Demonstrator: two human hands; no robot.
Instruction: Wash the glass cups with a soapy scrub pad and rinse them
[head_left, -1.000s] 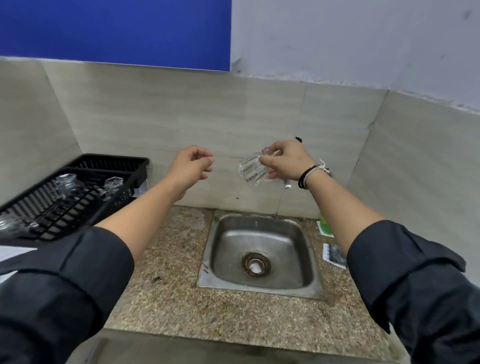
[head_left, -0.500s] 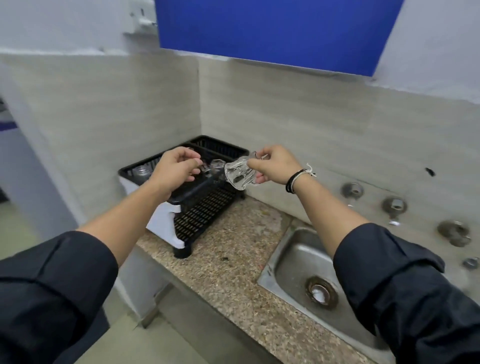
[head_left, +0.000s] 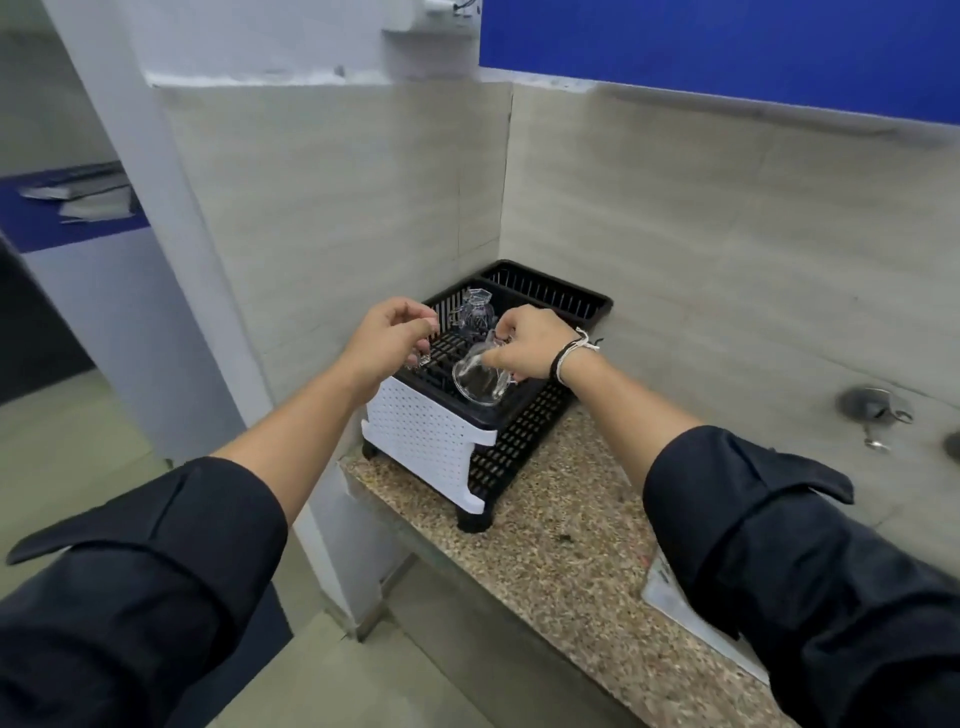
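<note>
In the head view, the only one supplied, a clear glass cup (head_left: 480, 378) is held at the centre of the frame by the right hand (head_left: 524, 343), whose fingers are pinched around the handle and rim at the cup's upper right, so that the cup hangs tilted with its mouth turned toward the lower left. It is suspended just above the black dish rack (head_left: 550, 301), which stands on the speckled stone counter (head_left: 561, 551) in the corner of the tiled walls. A second glass cup (head_left: 474, 310) is seen standing inverted in the rack behind the held one. The left hand (head_left: 389, 338) is curled loosely over the rack's left edge; a small glint of glass is visible beneath its fingers, but whether anything is gripped there cannot be told. The cup is judged to be light, rigid and fragile, and probably slippery if wet, so a hold at the handle with a finger braced against the rim is considered the safest, and contact with the neighbouring glass should be gentle. A white perforated panel (head_left: 431, 441) covers the rack's near side. No brand, label or legible writing can be made out anywhere; a pale sheet (head_left: 670, 587) at the lower right is too blurred to be read.
</note>
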